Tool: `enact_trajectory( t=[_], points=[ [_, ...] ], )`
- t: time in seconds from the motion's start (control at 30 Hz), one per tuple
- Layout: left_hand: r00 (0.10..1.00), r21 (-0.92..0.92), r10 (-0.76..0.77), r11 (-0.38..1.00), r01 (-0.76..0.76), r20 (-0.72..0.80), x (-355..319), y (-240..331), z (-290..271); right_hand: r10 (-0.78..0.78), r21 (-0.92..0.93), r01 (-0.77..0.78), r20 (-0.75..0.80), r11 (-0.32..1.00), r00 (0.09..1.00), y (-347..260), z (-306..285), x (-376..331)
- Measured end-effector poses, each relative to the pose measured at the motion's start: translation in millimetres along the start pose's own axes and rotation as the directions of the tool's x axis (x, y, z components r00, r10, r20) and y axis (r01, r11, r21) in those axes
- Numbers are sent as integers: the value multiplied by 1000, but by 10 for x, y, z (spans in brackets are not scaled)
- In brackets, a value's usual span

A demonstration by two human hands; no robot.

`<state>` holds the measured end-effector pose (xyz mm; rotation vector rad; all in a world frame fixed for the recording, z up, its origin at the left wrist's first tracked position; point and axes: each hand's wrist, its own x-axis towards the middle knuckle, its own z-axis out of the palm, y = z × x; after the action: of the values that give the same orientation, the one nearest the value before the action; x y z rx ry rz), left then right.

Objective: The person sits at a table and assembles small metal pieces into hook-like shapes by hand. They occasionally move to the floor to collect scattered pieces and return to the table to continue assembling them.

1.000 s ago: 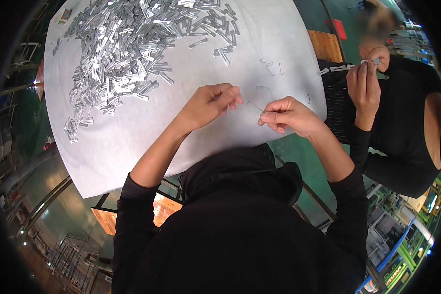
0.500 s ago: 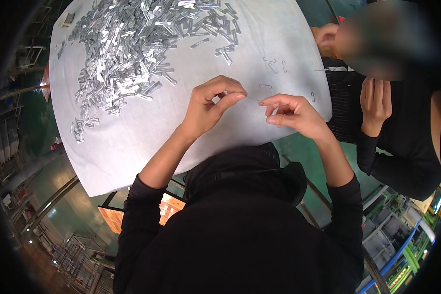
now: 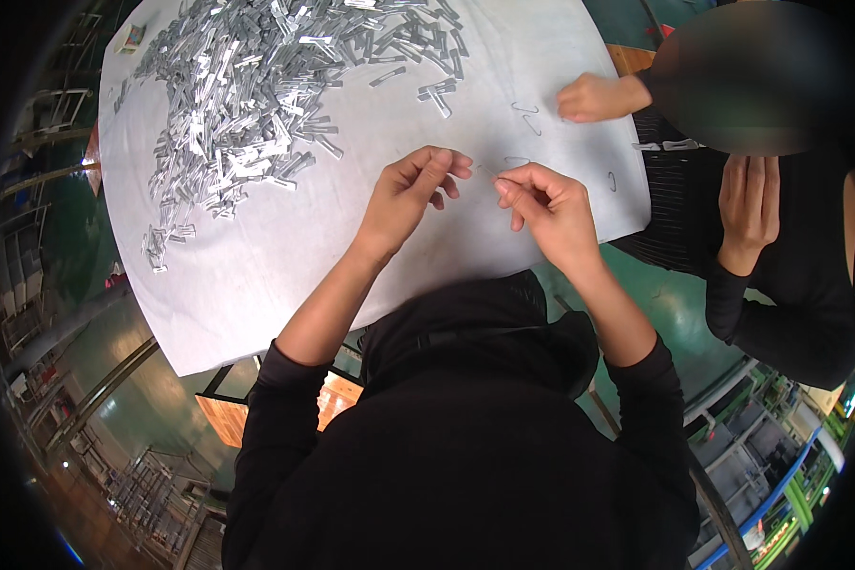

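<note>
Right hand (image 3: 553, 211) has thumb and forefinger pinched on a skinny wire (image 3: 485, 172), which pokes out toward the other hand over the near part of the table. Left hand (image 3: 404, 195) is loosely curled just beside it, thumb up by the forefinger; honestly can't tell if anything's in there. Table's (image 3: 399, 261) got a white cover, a bit wrinkled. Just past the right hand lie a few bent hooks (image 3: 532, 125), plus one off to the right (image 3: 613, 180). Beyond the left hand there's a huge messy heap of silvery clips (image 3: 247, 104), with a little box (image 3: 129, 39) at the far left edge. A co-worker in black sits on the right, one fist (image 3: 594, 98) on the table. Green floor (image 3: 670, 294) and machinery (image 3: 765, 465) around.
</note>
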<state>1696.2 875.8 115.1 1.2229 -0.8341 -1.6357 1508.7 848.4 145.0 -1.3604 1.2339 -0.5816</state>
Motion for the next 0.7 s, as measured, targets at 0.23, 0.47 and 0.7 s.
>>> enact_trajectory(
  t=[0.23, 0.47, 0.7],
  points=[
    [1000, 207, -12, 978, 14, -9, 26, -224, 55, 14, 85, -18, 48, 996, 999, 243, 129, -50],
    [609, 815, 751, 171, -554, 257, 13, -467, 29, 494, 357, -551, 244, 754, 835, 325, 81, -32],
    [651, 787, 700, 211, -580, 293, -51, -556, 97, 412, 465, -445, 178, 765, 894, 637, 131, -27]
  ],
)
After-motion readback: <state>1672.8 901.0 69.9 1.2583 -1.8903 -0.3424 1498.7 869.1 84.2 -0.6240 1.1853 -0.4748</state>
